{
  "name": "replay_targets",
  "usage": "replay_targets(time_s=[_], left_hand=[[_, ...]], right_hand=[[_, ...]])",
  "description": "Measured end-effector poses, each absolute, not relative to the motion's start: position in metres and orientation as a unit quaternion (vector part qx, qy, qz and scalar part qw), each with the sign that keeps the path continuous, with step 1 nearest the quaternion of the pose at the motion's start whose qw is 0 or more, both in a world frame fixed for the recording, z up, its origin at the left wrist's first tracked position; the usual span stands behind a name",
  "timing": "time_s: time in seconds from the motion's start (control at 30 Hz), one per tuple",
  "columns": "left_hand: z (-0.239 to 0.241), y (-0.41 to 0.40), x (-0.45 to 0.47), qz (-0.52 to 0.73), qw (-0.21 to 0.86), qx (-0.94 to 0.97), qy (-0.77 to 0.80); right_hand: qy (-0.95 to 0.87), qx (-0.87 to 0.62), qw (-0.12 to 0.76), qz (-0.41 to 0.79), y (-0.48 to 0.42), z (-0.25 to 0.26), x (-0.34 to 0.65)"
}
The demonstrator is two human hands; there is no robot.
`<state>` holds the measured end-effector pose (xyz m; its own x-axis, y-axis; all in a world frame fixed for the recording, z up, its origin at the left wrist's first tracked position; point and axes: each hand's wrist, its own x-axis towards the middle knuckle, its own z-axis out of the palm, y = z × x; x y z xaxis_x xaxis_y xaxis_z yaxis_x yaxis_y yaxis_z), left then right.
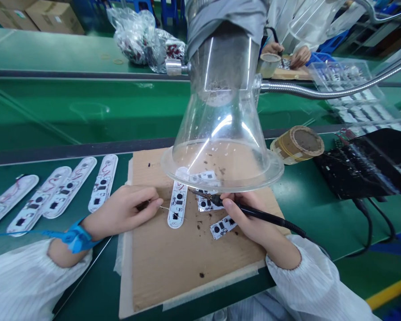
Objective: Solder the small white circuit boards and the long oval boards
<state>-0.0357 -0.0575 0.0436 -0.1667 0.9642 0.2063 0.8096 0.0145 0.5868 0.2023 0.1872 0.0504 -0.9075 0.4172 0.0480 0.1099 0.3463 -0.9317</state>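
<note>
Gripping a slim black soldering iron [263,215] pen-fashion, the right hand [254,216] held the iron's narrow metal tip [197,192] just beside a white oblong circuit board [177,205]. Left of that board, the left hand [120,211] pinched a thin silver wire [163,207], probably solder. The board lay on a brown cardboard sheet [187,263], beneath a clear plastic funnel-shaped fume hood [220,165].

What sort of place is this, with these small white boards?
Probably an electronics assembly workshop: the right hand holds a soldering iron over white circuit boards, a clear fume hood hangs above, and the person wears a blue anti-static wrist strap.
</note>
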Motion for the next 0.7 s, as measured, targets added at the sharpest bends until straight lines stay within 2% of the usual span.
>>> replay_targets(time_s=[0.7], left_hand=[[0.047,-0.055,-0.034,0.312,0.122,0.63,0.701]], right_hand=[[-0.8,-0.173,0.113,0.564,0.186,0.061,0.2]])
